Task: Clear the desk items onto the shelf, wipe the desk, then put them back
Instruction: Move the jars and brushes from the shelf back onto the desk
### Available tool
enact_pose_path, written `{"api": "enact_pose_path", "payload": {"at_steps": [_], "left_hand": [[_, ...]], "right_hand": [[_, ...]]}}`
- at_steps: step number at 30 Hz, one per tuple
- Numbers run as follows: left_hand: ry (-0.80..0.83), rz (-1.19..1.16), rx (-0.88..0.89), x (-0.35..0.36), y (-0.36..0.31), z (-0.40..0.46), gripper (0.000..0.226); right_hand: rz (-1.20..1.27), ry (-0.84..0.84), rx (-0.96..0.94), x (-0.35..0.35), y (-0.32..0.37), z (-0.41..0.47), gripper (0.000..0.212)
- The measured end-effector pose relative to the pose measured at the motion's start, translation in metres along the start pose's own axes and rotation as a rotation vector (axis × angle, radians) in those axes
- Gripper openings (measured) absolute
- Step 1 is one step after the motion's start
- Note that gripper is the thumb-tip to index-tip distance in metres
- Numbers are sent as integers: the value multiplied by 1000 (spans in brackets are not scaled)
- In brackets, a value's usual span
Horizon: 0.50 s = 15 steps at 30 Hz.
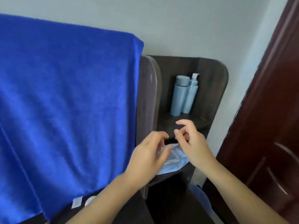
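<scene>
Both hands at the dark shelf unit (215, 88), left hand (148, 156) and right hand (192, 143) loosely curled over a pale blue packet (174, 160) on the lower tier, two light blue bottles (183, 94) above, blue towel (64, 101) draped left

Two pale blue bottles (183, 94) upright, touching, on upper shelf (191, 125), light blue packet (173, 159) lying on lower shelf

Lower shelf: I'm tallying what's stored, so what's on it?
A light blue packet lies on the lower shelf, partly covered by both hands; anything behind is hidden.
</scene>
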<state>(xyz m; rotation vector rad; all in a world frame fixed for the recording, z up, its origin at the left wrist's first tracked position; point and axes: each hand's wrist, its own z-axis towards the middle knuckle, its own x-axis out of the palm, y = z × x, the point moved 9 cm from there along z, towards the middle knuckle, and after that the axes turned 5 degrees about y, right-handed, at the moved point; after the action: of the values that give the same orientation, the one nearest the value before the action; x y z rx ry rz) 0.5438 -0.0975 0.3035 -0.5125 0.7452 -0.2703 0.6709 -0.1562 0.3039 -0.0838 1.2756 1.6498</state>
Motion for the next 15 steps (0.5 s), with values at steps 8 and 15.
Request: {"api": "enact_pose_path", "payload": {"at_steps": [8,15], "left_hand": [[-251,-126,-307,83,37,138,51],[-318,-48,-528,97,83,181,62]], "right_hand": [[-101,-97,112,-73,-100,97,44],[21,-105,155,-41,-128,160,54]]}}
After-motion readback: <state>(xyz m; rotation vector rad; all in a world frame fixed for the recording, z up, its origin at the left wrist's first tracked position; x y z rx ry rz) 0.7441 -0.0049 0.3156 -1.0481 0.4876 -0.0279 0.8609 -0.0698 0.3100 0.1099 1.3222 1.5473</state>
